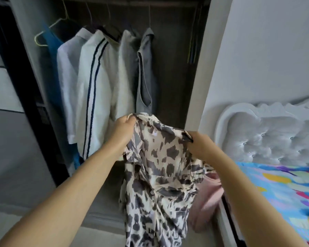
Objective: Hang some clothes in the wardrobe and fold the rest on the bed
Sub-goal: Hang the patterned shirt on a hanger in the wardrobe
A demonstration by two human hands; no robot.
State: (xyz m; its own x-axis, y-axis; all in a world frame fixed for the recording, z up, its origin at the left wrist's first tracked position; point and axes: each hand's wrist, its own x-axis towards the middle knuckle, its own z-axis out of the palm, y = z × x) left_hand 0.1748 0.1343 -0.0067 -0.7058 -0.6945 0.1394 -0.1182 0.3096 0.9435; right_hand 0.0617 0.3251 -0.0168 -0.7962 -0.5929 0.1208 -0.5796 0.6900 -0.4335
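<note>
Already the wardrobe point(169, 77), filling the upper left and middle of the frame, holds a row of hung clothes point(100, 82): a blue piece, white shirts with dark stripes, grey tops. So part of the hanging looks done. In the lower middle, the left hand point(125, 125) pinches one shoulder of a cream blouse with dark blotches point(157, 166), fingers curled tight on the fabric; the right hand point(198, 145) grips the other shoulder likewise. The blouse droops limp and creased between them, with no hanger visible in it. A pink garment point(209, 196) lies behind it. At the lower right, the bed point(284, 184) shows no folded clothes, so folding seems still ahead.
</note>
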